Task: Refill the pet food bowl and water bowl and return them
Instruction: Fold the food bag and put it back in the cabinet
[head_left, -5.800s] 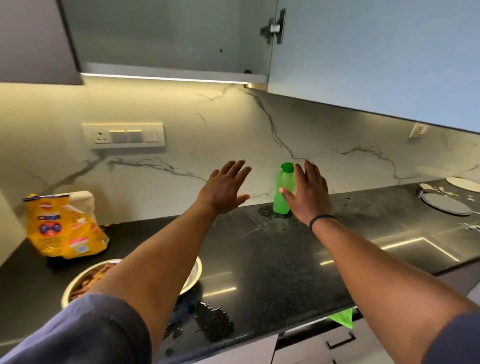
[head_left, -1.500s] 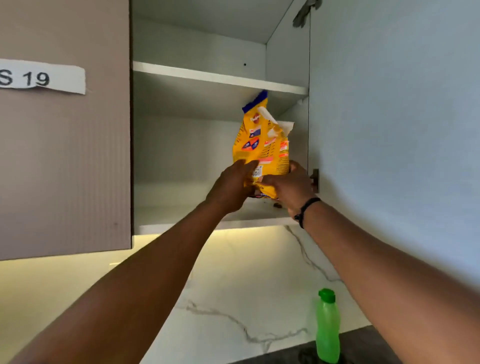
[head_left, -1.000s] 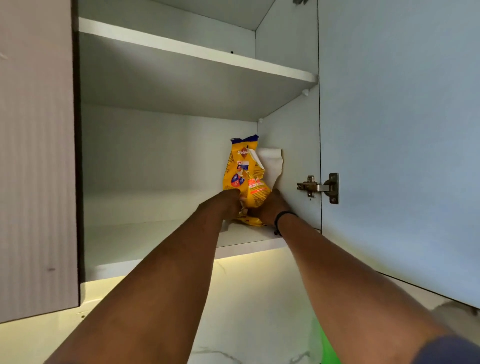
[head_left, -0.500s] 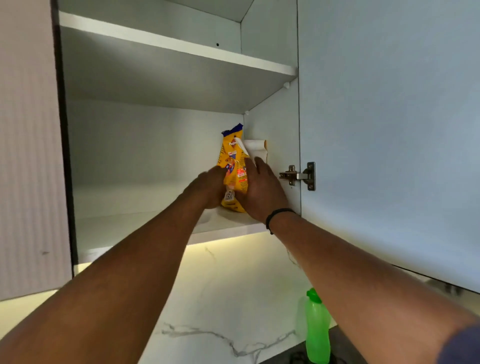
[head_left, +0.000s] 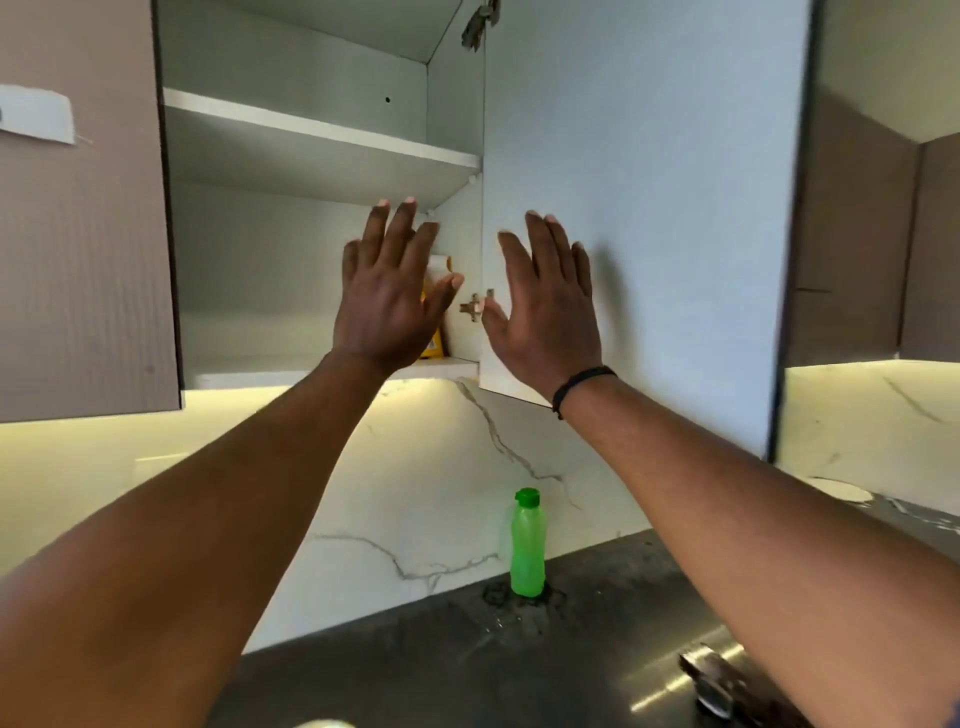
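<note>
Left hand (head_left: 387, 306) and right hand (head_left: 545, 317): each grip spread, holding nothing, raised before the cupboard shelf (head_left: 291, 371); food bag (head_left: 435, 343) stands on it.

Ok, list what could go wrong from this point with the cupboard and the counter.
1. The yellow food bag stands at the lower shelf's right front corner; closing the open cabinet door might catch it or tip it off.
2. Both the left hand and right hand are open near the hinge; fingers could get pinched.
3. Water looks pooled around the green bottle on the dark counter; bowls may slip.
</note>
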